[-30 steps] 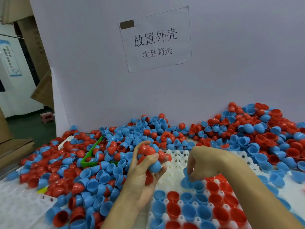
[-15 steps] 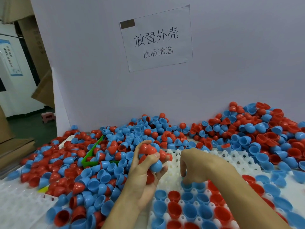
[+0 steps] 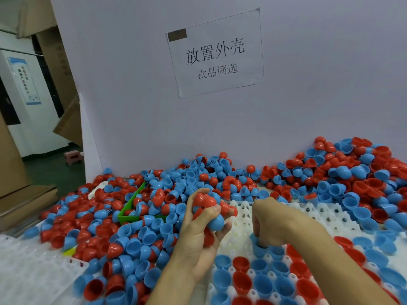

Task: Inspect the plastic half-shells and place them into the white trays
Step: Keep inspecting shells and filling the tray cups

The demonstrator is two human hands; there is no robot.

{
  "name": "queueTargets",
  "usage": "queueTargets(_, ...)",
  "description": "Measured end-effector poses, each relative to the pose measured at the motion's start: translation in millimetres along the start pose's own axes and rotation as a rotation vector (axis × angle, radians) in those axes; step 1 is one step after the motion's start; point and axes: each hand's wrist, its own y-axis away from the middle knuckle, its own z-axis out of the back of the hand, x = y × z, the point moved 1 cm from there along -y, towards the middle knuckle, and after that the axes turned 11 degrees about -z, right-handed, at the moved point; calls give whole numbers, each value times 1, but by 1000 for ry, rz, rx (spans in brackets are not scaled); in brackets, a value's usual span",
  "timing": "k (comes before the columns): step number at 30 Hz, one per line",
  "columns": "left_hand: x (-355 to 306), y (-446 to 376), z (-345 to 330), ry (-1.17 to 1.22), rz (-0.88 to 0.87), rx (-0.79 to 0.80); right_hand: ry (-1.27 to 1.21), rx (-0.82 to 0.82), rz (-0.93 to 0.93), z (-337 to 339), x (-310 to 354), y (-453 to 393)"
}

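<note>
Left hand (image 3: 198,230) curled round a clutch of red and blue shells (image 3: 207,208); right hand (image 3: 271,223) pinching a blue shell (image 3: 257,246) into the white tray (image 3: 240,216)

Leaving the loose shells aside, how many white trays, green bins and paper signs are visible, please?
white trays: 2
green bin: 1
paper sign: 1
Total: 4

We see even, soft indoor light with faint shadows and no harsh glare; wide-angle bending curves the edges, and the lower foreground looks slightly blurred.
</note>
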Motion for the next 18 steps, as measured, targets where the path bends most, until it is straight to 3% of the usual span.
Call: queueTargets(18, 0, 1, 1, 5, 9, 4, 56, -42, -17, -4, 13, 6)
